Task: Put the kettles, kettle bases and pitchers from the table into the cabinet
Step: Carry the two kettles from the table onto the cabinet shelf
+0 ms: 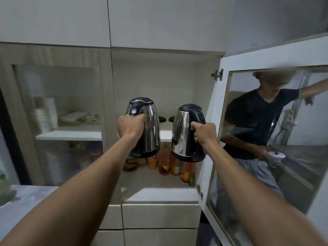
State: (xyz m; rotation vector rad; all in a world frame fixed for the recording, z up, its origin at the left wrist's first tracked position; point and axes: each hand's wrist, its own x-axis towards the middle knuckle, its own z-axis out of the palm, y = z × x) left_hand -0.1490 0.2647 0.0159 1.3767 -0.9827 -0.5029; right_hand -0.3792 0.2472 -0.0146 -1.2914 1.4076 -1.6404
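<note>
Only one view is given, taken by a wide-angle camera worn on the head. It is aimed forward and a little downward, straight into the open compartment of the cabinet, which is seen from close by, within arm's reach. Both forearms are seen running in from the bottom corners, so the left hand gripping the left kettle and the right hand gripping the right kettle are placed near the middle. The right side is filled by the open glass door. A corner of the desk is caught at lower left, and the drawers at the bottom edge. Straight edges are bowed toward the borders by the lens.
</note>
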